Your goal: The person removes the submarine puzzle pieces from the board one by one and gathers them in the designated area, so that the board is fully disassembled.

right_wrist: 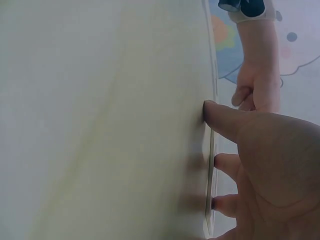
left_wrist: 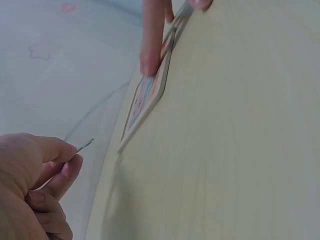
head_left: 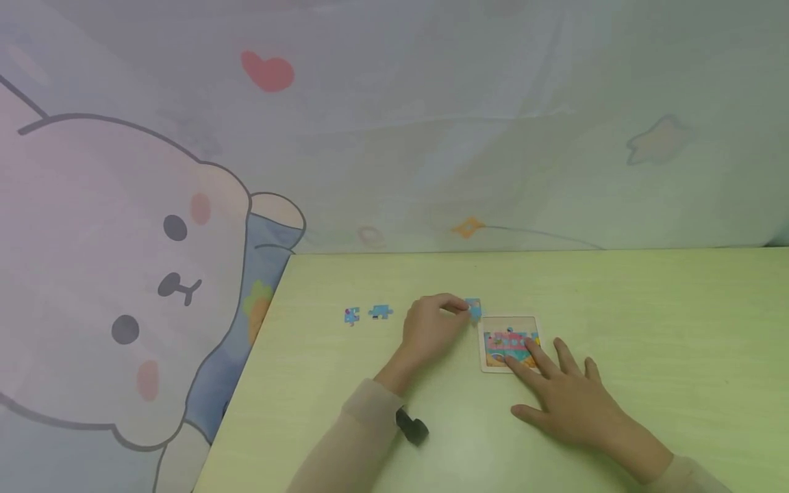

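My left hand (head_left: 431,325) pinches a blue jigsaw puzzle piece (head_left: 473,308) between thumb and fingers, just off the upper left corner of a square puzzle tray (head_left: 481,352). In the left wrist view this piece (left_wrist: 86,144) shows edge-on, raised off the table. Joined colourful pieces (head_left: 505,341) fill the lower part of the tray; a bare strip shows along its top. My right hand (head_left: 573,404) lies spread at the tray's right side, with fingertips resting on the joined pieces and the thumb on the table. Two loose blue pieces, one (head_left: 352,315) beside another (head_left: 381,312), lie left of my left hand.
The light yellow-green table (head_left: 666,308) ends at the back against a hanging cloth (head_left: 431,137) with cartoon prints. A black device (head_left: 413,428) sits at the left sleeve's cuff.
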Demonstrator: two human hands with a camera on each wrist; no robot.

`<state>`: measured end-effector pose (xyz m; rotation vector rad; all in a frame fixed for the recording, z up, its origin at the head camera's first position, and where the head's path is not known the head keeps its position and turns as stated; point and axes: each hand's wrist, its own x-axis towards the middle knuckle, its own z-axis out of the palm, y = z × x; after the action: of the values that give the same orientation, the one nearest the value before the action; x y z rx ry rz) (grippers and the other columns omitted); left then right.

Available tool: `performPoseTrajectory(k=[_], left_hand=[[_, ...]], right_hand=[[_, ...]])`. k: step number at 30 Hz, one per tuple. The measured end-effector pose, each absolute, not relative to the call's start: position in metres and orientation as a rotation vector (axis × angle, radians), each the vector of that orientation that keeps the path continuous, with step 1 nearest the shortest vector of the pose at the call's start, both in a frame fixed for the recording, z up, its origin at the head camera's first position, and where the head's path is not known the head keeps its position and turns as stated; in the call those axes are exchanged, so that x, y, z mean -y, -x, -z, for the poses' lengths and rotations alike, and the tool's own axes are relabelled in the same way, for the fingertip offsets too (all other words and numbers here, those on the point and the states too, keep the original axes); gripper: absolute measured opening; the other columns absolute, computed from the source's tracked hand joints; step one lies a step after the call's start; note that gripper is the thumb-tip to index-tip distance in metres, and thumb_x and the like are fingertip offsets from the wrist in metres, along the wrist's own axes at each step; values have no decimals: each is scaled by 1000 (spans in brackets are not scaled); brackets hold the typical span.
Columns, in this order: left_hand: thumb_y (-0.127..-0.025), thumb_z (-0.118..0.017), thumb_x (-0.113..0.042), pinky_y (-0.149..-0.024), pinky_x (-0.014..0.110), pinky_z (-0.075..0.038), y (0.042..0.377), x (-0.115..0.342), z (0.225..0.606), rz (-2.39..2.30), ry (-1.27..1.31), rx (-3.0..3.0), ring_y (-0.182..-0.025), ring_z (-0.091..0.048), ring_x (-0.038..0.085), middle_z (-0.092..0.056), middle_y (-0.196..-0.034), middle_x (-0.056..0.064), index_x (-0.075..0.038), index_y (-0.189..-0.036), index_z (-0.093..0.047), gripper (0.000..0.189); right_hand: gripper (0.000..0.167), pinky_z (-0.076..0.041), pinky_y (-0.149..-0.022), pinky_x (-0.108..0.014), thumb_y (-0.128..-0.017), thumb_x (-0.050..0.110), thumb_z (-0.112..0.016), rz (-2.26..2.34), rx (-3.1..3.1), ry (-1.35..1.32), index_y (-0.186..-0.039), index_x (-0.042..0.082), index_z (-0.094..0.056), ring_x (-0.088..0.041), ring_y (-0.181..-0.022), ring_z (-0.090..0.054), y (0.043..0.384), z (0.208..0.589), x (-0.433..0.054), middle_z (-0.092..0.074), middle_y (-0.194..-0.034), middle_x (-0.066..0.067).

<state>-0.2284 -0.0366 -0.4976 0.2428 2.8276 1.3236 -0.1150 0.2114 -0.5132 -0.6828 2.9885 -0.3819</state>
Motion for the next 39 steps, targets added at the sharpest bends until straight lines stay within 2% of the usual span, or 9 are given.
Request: performPoseTrajectory(k=[7,15,18,25,29,34,36,39], left_hand=[[-93,-73,-28,-94,48,-51,234,85,498,-1282,-120,-2862,-107,-68,19,-74,-95,-14,-27,-97,-81,10],[-93,-75,-25,-84,45,-55,236,128,505,-1230,-9,-2911,-101,-70,21,-77,-105,-5,-23,-100,-82,10],[-93,-76,-27,-82,45,-55,237,135,507,-1208,14,-2932,-100,-70,20,-77,-105,-5,-23,-99,-83,9],[-94,-75,-25,-69,38,-54,240,140,509,-1139,15,-2971,-92,-71,19,-77,-99,-6,-21,-100,-82,11],[-94,-75,-27,-70,37,-54,241,142,509,-1112,2,-3014,-91,-72,19,-77,-98,-6,-21,-100,-82,11],[-94,-74,-28,-64,43,-55,240,141,505,-1157,14,-3030,-77,-71,19,-77,-95,-5,-21,-100,-82,13],[-95,-74,-30,-75,50,-56,238,138,503,-1176,17,-3017,-80,-70,18,-76,-96,-6,-21,-102,-81,14],[-96,-73,-32,-83,53,-54,235,131,499,-1197,4,-2970,-83,-69,17,-75,-98,-9,-22,-102,-81,14]], right_hand=[[73,-27,-96,-86,-95,65,-62,386,-2987,684,-157,29,-48,-60,-144,-28,114,511,-211,-39,-162,-18],[73,-27,-97,-85,-95,64,-62,381,-2981,687,-157,29,-48,-60,-144,-27,116,510,-212,-38,-162,-18],[73,-27,-97,-86,-95,64,-62,380,-2978,686,-157,29,-48,-60,-144,-27,117,510,-213,-38,-162,-19],[73,-27,-97,-86,-95,64,-62,390,-2971,690,-157,29,-47,-60,-144,-27,119,511,-214,-38,-162,-19],[73,-27,-97,-86,-95,65,-61,393,-2973,696,-157,29,-47,-60,-144,-27,119,512,-214,-38,-162,-18],[73,-27,-97,-86,-95,65,-61,389,-2973,695,-157,29,-48,-60,-144,-27,119,513,-214,-38,-162,-19],[73,-27,-97,-86,-95,65,-61,385,-2972,696,-157,29,-48,-61,-144,-27,119,512,-215,-38,-162,-19],[73,-27,-97,-85,-95,65,-62,379,-2974,698,-157,29,-48,-61,-144,-28,120,512,-215,-38,-162,-19]])
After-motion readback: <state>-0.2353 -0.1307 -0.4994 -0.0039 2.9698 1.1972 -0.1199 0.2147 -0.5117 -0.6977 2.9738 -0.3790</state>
